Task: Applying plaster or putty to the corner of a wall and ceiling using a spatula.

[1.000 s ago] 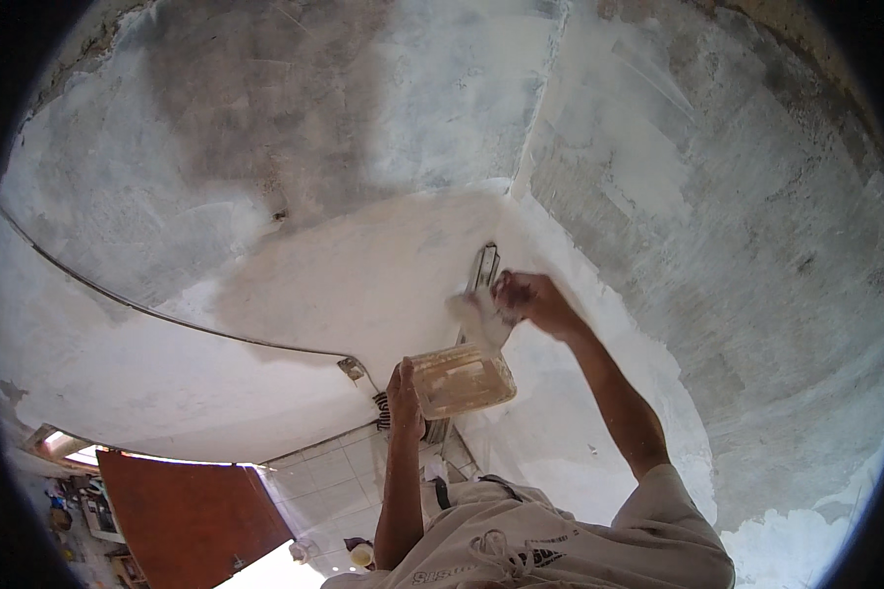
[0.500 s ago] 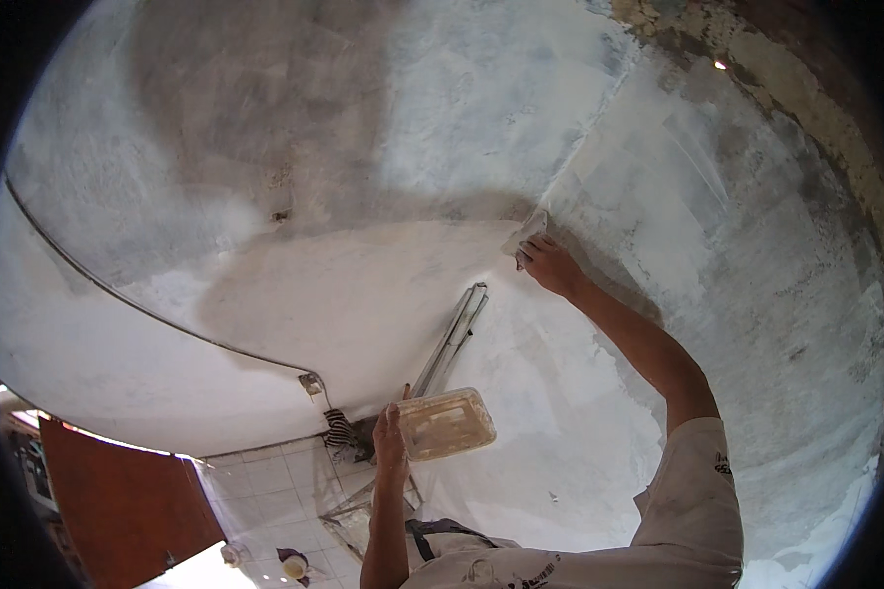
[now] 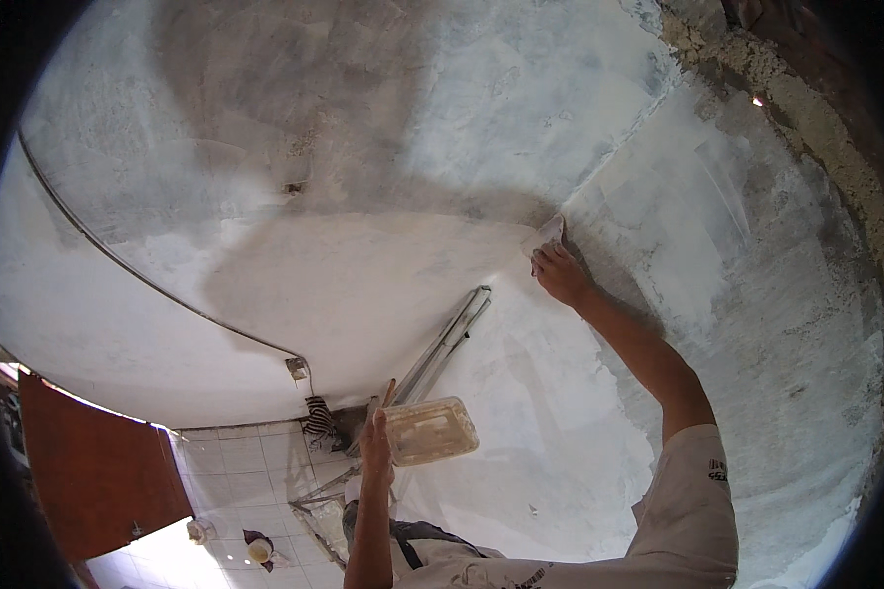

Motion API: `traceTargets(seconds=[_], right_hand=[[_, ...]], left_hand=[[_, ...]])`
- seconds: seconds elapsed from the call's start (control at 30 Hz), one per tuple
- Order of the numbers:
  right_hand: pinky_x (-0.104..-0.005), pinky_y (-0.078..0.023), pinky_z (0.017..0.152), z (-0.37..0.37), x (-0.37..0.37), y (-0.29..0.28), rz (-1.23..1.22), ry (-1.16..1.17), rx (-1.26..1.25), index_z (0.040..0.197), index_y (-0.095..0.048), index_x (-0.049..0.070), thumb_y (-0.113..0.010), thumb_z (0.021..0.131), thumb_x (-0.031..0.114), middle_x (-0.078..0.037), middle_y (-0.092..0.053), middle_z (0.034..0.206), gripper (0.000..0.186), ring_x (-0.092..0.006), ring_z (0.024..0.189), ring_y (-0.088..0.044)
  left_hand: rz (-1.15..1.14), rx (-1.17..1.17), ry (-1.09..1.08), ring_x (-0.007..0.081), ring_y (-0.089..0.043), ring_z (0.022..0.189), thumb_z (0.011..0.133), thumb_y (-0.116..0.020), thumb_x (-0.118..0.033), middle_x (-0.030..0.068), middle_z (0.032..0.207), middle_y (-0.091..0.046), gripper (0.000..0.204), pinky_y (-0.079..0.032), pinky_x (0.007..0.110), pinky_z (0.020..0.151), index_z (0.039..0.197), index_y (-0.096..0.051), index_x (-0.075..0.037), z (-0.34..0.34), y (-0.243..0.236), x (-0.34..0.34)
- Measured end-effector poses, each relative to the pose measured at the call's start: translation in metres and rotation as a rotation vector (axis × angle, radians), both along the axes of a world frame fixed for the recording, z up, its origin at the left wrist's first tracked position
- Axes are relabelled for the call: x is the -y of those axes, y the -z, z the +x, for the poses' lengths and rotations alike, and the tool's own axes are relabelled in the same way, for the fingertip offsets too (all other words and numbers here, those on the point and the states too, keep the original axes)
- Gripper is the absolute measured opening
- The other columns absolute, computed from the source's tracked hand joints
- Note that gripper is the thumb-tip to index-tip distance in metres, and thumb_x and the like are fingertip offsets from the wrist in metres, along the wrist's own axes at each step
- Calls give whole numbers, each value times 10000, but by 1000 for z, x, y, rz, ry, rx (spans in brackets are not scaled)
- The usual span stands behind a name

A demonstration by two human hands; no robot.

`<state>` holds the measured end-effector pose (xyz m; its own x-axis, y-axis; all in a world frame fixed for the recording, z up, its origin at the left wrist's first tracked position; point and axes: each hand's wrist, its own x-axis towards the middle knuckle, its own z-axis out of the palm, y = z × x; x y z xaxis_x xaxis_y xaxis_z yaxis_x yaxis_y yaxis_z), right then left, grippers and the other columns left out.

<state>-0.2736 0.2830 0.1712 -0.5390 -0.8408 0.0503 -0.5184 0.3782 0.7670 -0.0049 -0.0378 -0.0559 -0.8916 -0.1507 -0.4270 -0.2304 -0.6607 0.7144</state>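
Note:
My right hand [image 3: 562, 276] is raised to the corner where two plastered walls meet. Its fingers grip a thin, pale scraper [image 3: 553, 231], whose blade is tilted up at the corner seam; whether it touches the wall is hard to tell. Lower down, my left hand [image 3: 374, 444] grips one short side of a shallow rectangular plastic tub [image 3: 470, 426] smeared with beige residue. A thin brown stick or handle [image 3: 390, 393] pokes up beside the left fingers; how it is held is hidden.
Long metal profiles [image 3: 449, 339] lean against the wall beyond the tub. A cable [image 3: 147, 271] runs along the left wall to a socket box [image 3: 297, 368]. Striped cloth [image 3: 318, 424] lies near the tiled floor [image 3: 236, 456]. A reddish-brown panel [image 3: 88, 461] stands at lower left.
The scraper has turned from lying flatter against the corner to a more upright tilt, and my right hand has shifted slightly. My left hand keeps the tub, and the view has shifted a little.

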Motion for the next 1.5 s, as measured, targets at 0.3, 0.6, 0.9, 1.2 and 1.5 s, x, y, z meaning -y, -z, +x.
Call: traceTargets(seconds=[0.3,0.6,0.9,1.2,1.5], right_hand=[[-359,-387,959,-2,-5,10,93,127,-90,718,-710,78,-602,737,159,-64,-609,930,137,-218,1036,-519],[-363,-409,963,3,10,5,80,337,28,754,-711,56,-590,760,127,-74,-626,961,140,-232,1040,-534],[-412,-398,979,12,15,1,65,380,29,720,-719,108,-616,744,155,-74,-632,950,115,-240,1050,-528],[-391,-385,970,19,12,-7,104,111,17,850,-688,45,-632,783,204,-67,-611,935,181,-228,1018,-525],[-403,-402,940,-14,24,19,120,219,23,794,-687,53,-645,770,231,-73,-613,895,184,-245,996,-538]], left_hand=[[14,82,46,154,-548,969,975,-515,-365,83,1084,-604,430,-439,313,844,1188,-566,6,9,10,-7],[83,90,16,149,-566,933,970,-530,-355,74,1043,-617,398,-455,293,809,1159,-578,-8,20,28,-7],[132,48,-19,146,-549,937,968,-532,-368,67,1023,-609,406,-442,291,814,1145,-579,-7,31,42,0],[72,51,-88,150,-529,920,967,-525,-380,65,1006,-598,411,-431,302,818,1133,-582,-9,32,39,7],[23,62,-36,149,-537,898,968,-525,-378,59,994,-602,403,-437,300,815,1124,-584,-10,33,29,-5]])
